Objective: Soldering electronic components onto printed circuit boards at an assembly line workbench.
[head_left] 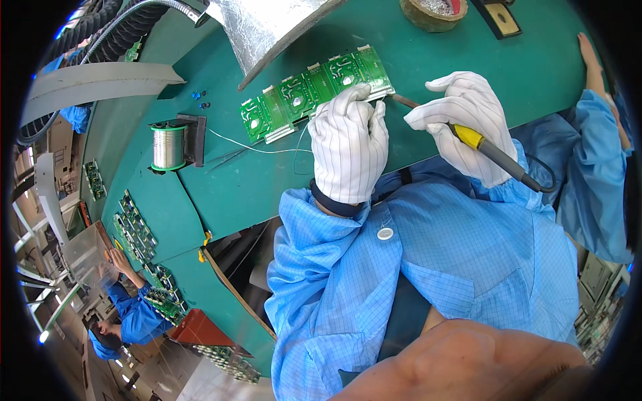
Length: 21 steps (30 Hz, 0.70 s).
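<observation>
Both my hands wear white striped gloves. My left hand [348,144] is closed in a pinch at the near right edge of a long green circuit board [294,100], on solder wire [257,150] that runs from a spool [168,148] at the left. My right hand [465,113] grips a soldering iron [491,152] with a yellow and grey handle. Its tip points left, at or very near the board's right corner; whether it touches I cannot tell. The board lies flat on the green mat, partly covered by my left fingers. A black band circles my left wrist.
Over the board's far side hangs a foil-covered hood [271,30]. A round container [435,15] and a sponge holder [500,20] stand at the far right. Tweezers [227,159] and small blue components [200,97] lie left. More boards [134,227] line the left, near a co-worker; another person sits right.
</observation>
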Each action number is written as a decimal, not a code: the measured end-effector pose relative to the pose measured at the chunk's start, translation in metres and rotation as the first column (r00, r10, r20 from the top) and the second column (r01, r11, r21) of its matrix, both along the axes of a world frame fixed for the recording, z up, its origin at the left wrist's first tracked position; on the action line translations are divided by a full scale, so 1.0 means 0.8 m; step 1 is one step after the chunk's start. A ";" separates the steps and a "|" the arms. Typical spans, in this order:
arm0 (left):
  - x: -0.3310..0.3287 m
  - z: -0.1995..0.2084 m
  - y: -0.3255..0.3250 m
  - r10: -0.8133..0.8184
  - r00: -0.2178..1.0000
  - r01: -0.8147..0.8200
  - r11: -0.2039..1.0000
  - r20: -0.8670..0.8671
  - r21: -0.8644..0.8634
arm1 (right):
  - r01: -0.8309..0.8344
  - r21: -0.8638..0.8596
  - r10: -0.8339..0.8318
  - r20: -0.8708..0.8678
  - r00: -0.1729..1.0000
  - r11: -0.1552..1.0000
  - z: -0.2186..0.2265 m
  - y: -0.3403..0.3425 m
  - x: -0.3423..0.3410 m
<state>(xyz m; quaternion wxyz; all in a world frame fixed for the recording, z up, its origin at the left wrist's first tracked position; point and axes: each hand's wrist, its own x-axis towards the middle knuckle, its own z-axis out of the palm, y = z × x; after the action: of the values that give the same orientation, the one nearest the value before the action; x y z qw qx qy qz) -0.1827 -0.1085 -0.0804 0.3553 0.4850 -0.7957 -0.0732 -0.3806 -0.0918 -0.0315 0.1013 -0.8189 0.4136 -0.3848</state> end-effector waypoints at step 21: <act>0.053 0.020 0.003 0.198 0.980 -0.188 0.959 0.023 -0.214 | 0.097 0.410 -0.344 0.588 0.732 0.907 -0.071 0.005 0.018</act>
<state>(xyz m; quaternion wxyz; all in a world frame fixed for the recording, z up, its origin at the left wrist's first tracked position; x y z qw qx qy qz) -0.1406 -0.1058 -0.0641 0.3923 0.5214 -0.7556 0.0573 -0.3663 -0.0875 -0.0884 0.3352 -0.5469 0.5105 -0.5726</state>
